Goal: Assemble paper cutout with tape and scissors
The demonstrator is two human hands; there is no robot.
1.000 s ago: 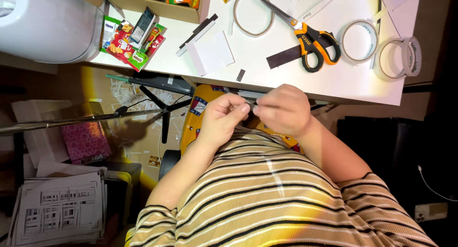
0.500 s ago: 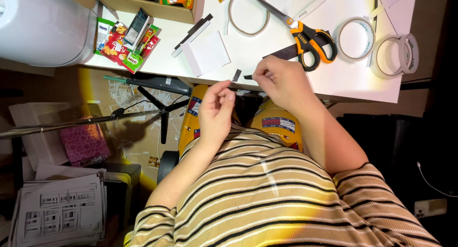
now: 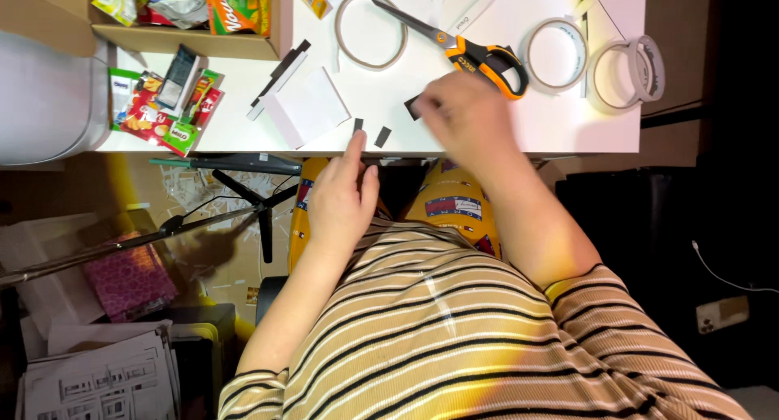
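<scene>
My left hand [image 3: 341, 201] hovers at the near edge of the white table [image 3: 568, 128], fingers stretched out and holding nothing. Its fingertips almost touch two small black pieces [image 3: 369, 131]. My right hand [image 3: 466, 120], blurred by motion, lies on the table with curled fingers. A black strip [image 3: 414, 106] pokes out at its fingertips. Just beyond that hand lie scissors [image 3: 479, 55] with orange and black handles. A white paper square [image 3: 308, 107] sits left of the black pieces.
Three tape rolls [image 3: 371, 29] [image 3: 556, 53] [image 3: 629, 63] lie on the table. A cardboard box [image 3: 187, 43] of snack packets stands at the far left, with loose packets [image 3: 162, 103] beside it. Below are a tripod [image 3: 227, 201] and a paper stack [image 3: 97, 379].
Both hands were together at my chest. The right hand then reached onto the table and moved right towards the scissors. The left hand opened and rose to the table edge.
</scene>
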